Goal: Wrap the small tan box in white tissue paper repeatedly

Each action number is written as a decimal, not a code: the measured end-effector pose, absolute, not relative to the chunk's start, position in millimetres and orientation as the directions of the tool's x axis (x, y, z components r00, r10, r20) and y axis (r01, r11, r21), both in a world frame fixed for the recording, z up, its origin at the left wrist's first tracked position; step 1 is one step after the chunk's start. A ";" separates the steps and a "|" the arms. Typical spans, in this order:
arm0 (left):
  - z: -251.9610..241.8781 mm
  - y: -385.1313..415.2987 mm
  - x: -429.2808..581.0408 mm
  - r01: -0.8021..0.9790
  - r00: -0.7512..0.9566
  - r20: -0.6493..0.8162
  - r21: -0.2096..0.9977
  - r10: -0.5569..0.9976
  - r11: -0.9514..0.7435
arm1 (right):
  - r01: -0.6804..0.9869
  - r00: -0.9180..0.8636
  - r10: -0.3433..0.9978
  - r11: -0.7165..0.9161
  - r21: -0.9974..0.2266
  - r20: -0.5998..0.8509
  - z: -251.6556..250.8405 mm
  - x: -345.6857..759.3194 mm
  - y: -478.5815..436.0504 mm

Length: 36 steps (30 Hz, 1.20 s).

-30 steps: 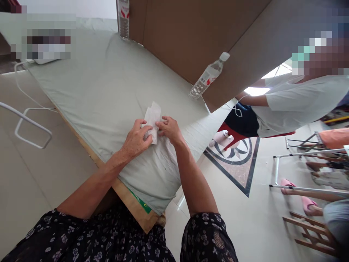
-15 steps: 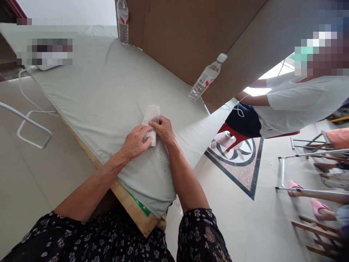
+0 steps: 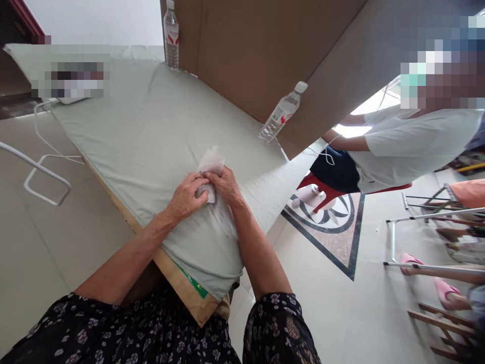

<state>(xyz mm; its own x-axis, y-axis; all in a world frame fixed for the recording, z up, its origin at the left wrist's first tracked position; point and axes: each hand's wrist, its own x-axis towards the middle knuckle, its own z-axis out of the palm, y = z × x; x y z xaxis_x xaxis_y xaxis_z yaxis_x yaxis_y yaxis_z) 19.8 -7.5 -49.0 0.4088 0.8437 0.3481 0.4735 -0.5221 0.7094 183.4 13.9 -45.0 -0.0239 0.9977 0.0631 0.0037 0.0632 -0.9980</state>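
Note:
A thin, whitish, see-through sheet point(image 3: 212, 157) stands up crumpled above my fingers; I cannot tell whether it is paper or film. Its lower part is a small greyish, speckled bundle point(image 3: 207, 193) between my hands. My left hand point(image 3: 185, 194) is closed round the bundle's left side, thumb below and fingers curled above. My right hand point(image 3: 225, 184) pinches the sheet at the right, its thumb pointing toward the left fingertips. Both hands rest low over the pale green tablecloth point(image 3: 125, 131). What lies inside the bundle is hidden.
Two water bottles, one far point(image 3: 172, 38) and one tilted in view point(image 3: 280, 114), stand against a large brown cardboard panel point(image 3: 250, 55). A person in a white shirt point(image 3: 420, 141) sits beyond it. The table's wooden edge point(image 3: 125, 212) runs along the left. A white cable point(image 3: 41, 126) hangs at left.
The upper sheet has become more crumpled and fans out further. My fingers have drawn closer round the bundle, and less of its lower white part shows. The view has shifted slightly.

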 end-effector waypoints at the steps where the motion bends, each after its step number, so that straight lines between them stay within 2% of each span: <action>1: -49.4 -7.9 19.6 0.480 0.404 0.347 0.708 0.847 -0.519 | 0.006 -0.020 0.998 0.058 -0.998 0.058 -44.5 182.0 14.3; 10: -50.1 -14.5 19.7 0.499 0.324 0.351 0.725 0.878 -0.475 | 0.018 0.053 0.997 0.062 -0.998 0.063 -43.8 175.2 9.7; 15: -57.7 -9.8 18.9 0.489 0.184 0.402 0.754 0.897 -0.438 | 0.129 0.008 0.993 0.117 -0.985 0.119 -39.7 181.5 -1.9; 17: -61.1 -4.9 17.6 0.440 0.177 0.397 0.787 0.900 -0.434 | 0.210 -0.019 0.985 0.173 -0.962 0.173 -38.4 184.2 -5.5; 22: -60.9 3.1 14.1 0.245 0.298 0.233 0.919 0.926 -0.310 | 0.377 -0.146 0.938 0.348 -0.858 0.316 -37.6 197.2 -20.0; 25: -55.9 2.1 12.8 0.173 0.333 0.123 0.967 0.935 -0.189 | 0.442 -0.243 0.911 0.409 -0.799 0.332 -38.1 208.5 -37.7; 28: -50.9 0.2 12.7 0.123 0.353 0.096 0.981 0.931 -0.148 | 0.534 -0.329 0.886 0.460 -0.709 0.327 -41.4 213.7 -52.6; 31: -46.7 -0.4 13.9 0.091 0.353 0.076 0.989 0.932 -0.116 | 0.594 -0.313 0.876 0.481 -0.644 0.366 -46.4 209.3 -53.7; 34: -41.8 0.7 15.2 0.084 0.320 0.062 0.992 0.945 -0.094 | 0.583 -0.224 0.897 0.437 -0.685 0.381 -46.6 200.7 -44.7; 36: -38.2 1.9 15.1 0.057 0.300 0.034 0.997 0.953 -0.053 | 0.516 -0.160 0.930 0.365 -0.775 0.331 -42.5 195.5 -40.4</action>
